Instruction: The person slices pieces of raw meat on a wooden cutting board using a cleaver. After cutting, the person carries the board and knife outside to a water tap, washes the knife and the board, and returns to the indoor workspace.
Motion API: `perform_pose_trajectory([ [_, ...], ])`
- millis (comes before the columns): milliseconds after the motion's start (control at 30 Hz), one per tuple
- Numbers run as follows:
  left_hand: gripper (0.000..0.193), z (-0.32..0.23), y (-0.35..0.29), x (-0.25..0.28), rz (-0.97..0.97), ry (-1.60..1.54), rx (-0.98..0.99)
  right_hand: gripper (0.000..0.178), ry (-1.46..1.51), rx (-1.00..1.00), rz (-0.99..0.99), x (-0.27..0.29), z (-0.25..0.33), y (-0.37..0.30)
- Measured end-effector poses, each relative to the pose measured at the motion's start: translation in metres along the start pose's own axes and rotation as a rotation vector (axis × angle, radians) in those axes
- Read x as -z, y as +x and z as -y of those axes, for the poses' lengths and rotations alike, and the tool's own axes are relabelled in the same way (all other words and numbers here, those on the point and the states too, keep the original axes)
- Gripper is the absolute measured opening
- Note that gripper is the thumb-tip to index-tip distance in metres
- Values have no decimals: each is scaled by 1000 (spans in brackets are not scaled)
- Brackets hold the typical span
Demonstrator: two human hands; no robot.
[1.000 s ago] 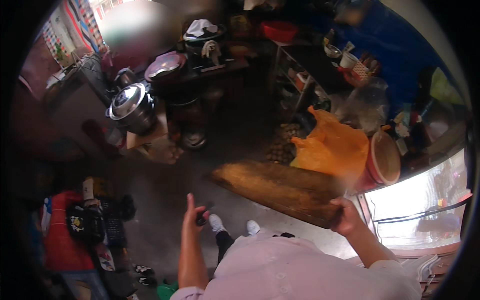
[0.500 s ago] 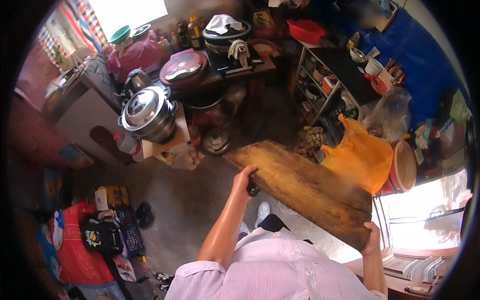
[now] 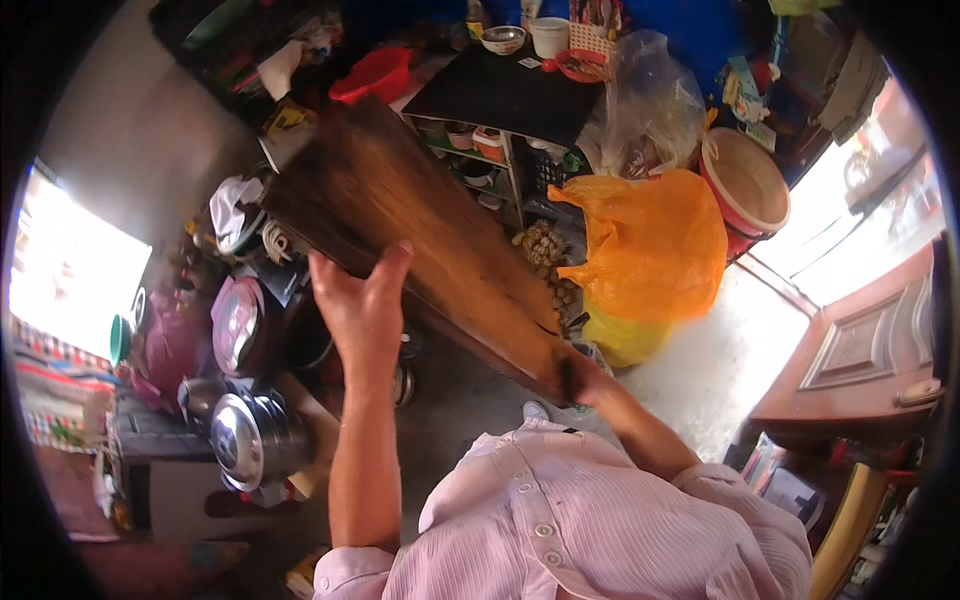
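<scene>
A long, thick wooden board (image 3: 430, 220), brown and darkly stained, is held up slantwise in front of me. Its far end points up and to the left, over the dark-topped shelf unit's left side. My left hand (image 3: 362, 300) is closed on the board's left edge, with the thumb lying against the wood. At the board's near right end, my right hand (image 3: 582, 382) grips the corner, its fingers partly hidden. An orange plastic bag (image 3: 650, 240) lies to the right of the board, apart from it.
Behind the board stands a black-topped shelf unit (image 3: 500, 95), with a red basin (image 3: 372, 75) at its left. A large bucket (image 3: 748, 185) is beyond the orange bag. Left lies a metal steamer pot (image 3: 240, 440). A panelled door (image 3: 860, 345) stands right, by a bright doorway.
My view has swung to the right, toward the shelf unit and doorway. The board has risen, with its far end tilted up; both hands still hold it.
</scene>
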State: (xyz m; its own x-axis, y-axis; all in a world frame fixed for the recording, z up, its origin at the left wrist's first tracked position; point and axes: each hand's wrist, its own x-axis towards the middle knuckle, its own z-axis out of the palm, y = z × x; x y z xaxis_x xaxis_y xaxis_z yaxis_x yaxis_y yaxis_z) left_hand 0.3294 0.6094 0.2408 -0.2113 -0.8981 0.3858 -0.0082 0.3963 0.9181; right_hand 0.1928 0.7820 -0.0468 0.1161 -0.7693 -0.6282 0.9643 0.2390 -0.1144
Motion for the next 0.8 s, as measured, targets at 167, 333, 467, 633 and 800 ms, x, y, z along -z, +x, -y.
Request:
perform_pose_trajectory([
  [167,34,-44,66,-25,107,378,-218,52,126,-108,321,-89,-12,104],
  [333,46,-51,122,-43,114,580,-223,55,269,-216,513,-169,4,181],
  [467,66,-34,175,-45,115,650,-257,56,230,-182,501,-218,33,236],
  [633,72,-11,246,-47,137,684,-260,58,288,-133,524,-262,68,276],
  [800,75,2,296,-70,170,609,-245,59,351,-135,506,-272,106,302],
])
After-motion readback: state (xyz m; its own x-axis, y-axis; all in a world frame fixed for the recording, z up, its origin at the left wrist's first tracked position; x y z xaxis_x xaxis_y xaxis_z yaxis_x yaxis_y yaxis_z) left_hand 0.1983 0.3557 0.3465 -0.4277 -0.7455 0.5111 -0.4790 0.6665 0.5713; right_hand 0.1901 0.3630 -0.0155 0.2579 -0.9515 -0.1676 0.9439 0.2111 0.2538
